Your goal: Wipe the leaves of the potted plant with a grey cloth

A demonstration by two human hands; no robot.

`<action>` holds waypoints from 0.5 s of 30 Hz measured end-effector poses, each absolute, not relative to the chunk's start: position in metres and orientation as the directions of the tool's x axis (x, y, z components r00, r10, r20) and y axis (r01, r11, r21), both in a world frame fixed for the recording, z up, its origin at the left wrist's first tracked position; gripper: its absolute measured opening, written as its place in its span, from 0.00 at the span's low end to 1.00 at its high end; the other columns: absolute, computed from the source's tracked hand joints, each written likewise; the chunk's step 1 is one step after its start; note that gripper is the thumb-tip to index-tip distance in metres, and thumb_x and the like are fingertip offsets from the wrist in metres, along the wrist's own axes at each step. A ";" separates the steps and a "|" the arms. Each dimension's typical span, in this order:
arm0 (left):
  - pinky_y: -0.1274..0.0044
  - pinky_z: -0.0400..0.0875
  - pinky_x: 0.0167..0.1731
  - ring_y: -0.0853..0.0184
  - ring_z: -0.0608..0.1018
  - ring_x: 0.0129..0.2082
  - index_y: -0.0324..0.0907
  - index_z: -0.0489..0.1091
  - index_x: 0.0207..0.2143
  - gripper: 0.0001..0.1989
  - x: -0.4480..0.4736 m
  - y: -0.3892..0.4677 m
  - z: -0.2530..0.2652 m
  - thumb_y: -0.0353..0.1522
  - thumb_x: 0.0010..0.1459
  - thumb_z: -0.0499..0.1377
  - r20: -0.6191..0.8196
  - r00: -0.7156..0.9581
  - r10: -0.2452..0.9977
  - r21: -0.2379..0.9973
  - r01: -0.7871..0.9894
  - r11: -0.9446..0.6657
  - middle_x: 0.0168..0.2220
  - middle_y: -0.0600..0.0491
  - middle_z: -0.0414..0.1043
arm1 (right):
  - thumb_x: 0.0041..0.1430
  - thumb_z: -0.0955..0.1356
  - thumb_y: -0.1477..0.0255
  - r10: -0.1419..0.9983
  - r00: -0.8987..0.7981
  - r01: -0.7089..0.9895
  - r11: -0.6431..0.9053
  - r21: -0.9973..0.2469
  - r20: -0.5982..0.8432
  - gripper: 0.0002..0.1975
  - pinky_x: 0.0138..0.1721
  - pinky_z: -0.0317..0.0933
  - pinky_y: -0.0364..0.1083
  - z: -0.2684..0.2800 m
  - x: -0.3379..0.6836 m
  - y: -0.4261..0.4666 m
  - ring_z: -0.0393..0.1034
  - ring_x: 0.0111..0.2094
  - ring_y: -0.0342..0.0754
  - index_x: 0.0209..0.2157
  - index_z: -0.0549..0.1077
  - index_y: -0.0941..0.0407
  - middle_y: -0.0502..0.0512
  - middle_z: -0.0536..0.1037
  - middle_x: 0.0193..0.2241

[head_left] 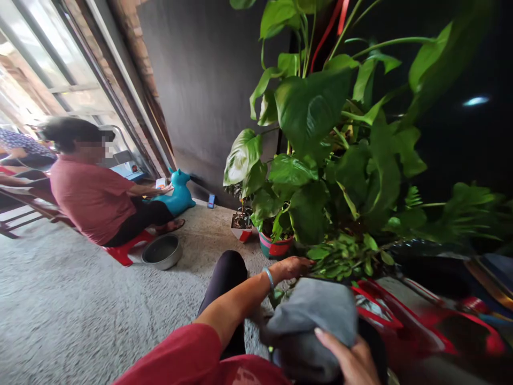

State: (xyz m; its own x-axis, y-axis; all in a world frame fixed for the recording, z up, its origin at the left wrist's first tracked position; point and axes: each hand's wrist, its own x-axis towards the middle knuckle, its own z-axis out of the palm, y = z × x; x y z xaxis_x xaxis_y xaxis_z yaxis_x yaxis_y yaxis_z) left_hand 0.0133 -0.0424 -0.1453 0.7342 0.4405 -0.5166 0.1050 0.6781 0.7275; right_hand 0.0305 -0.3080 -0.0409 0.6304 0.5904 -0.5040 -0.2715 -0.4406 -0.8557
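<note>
Kneeling on grey concrete floor point(60, 310) w/ potted plant point(316, 160) nearby.

Two hands show, each with fingers curved: the left hand point(294, 267) reaches out among leaves, the right hand point(352, 361) rests on one grey cloth point(312, 315). Just beyond the left hand stand two pots: one red-and-green pot point(276, 247) and, further left of it, one small white-and-red pot point(241, 231). One blue bracelet point(268, 277) circles the left wrist. Well left of both hands are one metal bowl point(161, 251), one red stool point(124, 251), one blue toy animal point(178, 193), one phone point(211, 201) and one seated person point(94, 195).
</note>
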 end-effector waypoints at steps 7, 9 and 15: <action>0.65 0.71 0.51 0.60 0.80 0.35 0.40 0.74 0.43 0.10 -0.001 -0.059 -0.125 0.36 0.66 0.59 -0.540 0.774 0.332 0.510 -0.013 0.860 0.38 0.47 0.80 | 0.34 0.77 0.51 0.301 0.937 -0.047 -0.402 -0.914 -0.180 0.26 0.54 0.72 0.63 -0.009 0.088 -0.262 0.77 0.52 0.74 0.31 0.77 0.55 0.75 0.84 0.44; 0.68 0.71 0.46 0.61 0.79 0.32 0.40 0.74 0.42 0.11 -0.007 -0.060 -0.122 0.38 0.65 0.61 -0.562 0.749 0.350 0.503 -0.027 0.864 0.36 0.48 0.80 | 0.33 0.77 0.53 0.458 0.851 -0.074 -0.381 -0.922 -0.257 0.22 0.48 0.75 0.60 -0.022 0.059 -0.253 0.80 0.45 0.72 0.28 0.78 0.53 0.69 0.85 0.35; 0.77 0.68 0.42 0.67 0.77 0.35 0.40 0.76 0.42 0.13 -0.049 -0.059 -0.099 0.24 0.52 0.68 -0.458 0.490 0.741 0.761 -0.214 0.612 0.39 0.52 0.79 | 0.31 0.79 0.49 0.624 0.727 -0.085 -0.333 -0.939 -0.286 0.25 0.40 0.77 0.61 -0.012 0.014 -0.295 0.82 0.38 0.72 0.27 0.82 0.55 0.65 0.84 0.30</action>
